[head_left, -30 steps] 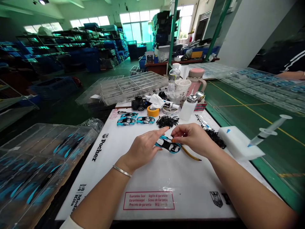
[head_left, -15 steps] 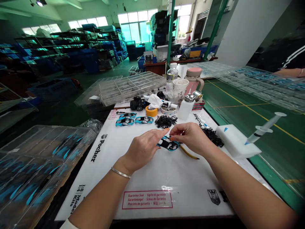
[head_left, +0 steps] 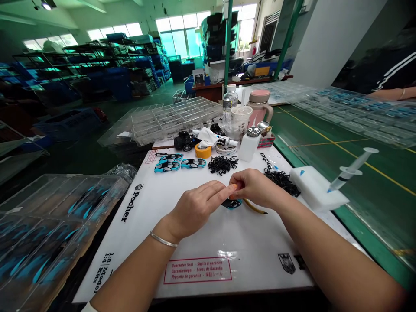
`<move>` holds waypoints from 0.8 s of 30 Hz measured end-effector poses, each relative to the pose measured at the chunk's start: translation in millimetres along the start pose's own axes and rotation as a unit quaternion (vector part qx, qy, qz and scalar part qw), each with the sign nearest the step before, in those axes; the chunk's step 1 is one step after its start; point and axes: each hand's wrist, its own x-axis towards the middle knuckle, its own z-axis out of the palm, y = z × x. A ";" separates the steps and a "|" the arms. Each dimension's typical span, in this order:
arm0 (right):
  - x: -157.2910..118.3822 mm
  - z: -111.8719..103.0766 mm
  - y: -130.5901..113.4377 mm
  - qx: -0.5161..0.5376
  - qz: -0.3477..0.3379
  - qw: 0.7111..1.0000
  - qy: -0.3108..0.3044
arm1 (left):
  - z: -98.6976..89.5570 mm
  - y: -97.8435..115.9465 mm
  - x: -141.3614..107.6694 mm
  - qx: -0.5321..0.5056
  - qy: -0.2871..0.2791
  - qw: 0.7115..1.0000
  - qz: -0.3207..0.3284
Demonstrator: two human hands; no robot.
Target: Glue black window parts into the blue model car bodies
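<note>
A small blue-and-black model car body (head_left: 233, 204) is largely covered by both hands above the white board. My left hand (head_left: 196, 208) reaches over its left side, fingers close together, and appears to grip it; the thumb is hidden. Thumb and index finger of my right hand (head_left: 253, 187) are pinched together over the part, against my left fingertips. What they pinch is too small to see. Under my right palm, a thin yellow stick with a dark tip (head_left: 256, 207) lies on the board. More blue-and-black car bodies (head_left: 193, 163) lie farther left.
Piles of small black parts (head_left: 222, 165) lie behind and right of my hands. A white foam block (head_left: 316, 190) holds a syringe (head_left: 351, 171). A white bottle (head_left: 249, 146), yellow tape (head_left: 203, 151) and pink flask (head_left: 259, 104) stand behind. Trays (head_left: 107, 184) flank the board; a co-worker's arm (head_left: 393, 93) is far right.
My hands have come together over the car body, left fingertips now meeting the right's pinch and covering more of it. The whole view has shifted slightly.
</note>
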 end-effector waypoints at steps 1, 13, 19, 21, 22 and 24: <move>0.5 -0.6 0.7 0.002 0.001 1.000 -0.008 | 0.0 0.6 0.3 -0.002 0.000 1.000 0.004; 7.5 -8.2 11.9 0.095 0.012 0.987 -0.131 | -2.7 2.7 0.9 -0.011 -0.007 0.999 0.038; 11.1 -5.5 20.0 0.166 0.021 0.968 -0.189 | -4.4 2.8 1.0 -0.020 -0.005 0.999 0.049; 12.1 -3.7 21.0 0.185 0.028 0.962 -0.197 | -5.6 2.9 1.6 -0.018 0.000 0.998 0.056; 12.5 -2.9 21.1 0.195 0.032 0.960 -0.200 | -6.1 2.9 1.9 -0.017 0.002 0.998 0.058; 13.1 -2.2 21.2 0.207 0.039 0.957 -0.200 | -6.7 2.9 2.5 -0.014 0.008 0.998 0.058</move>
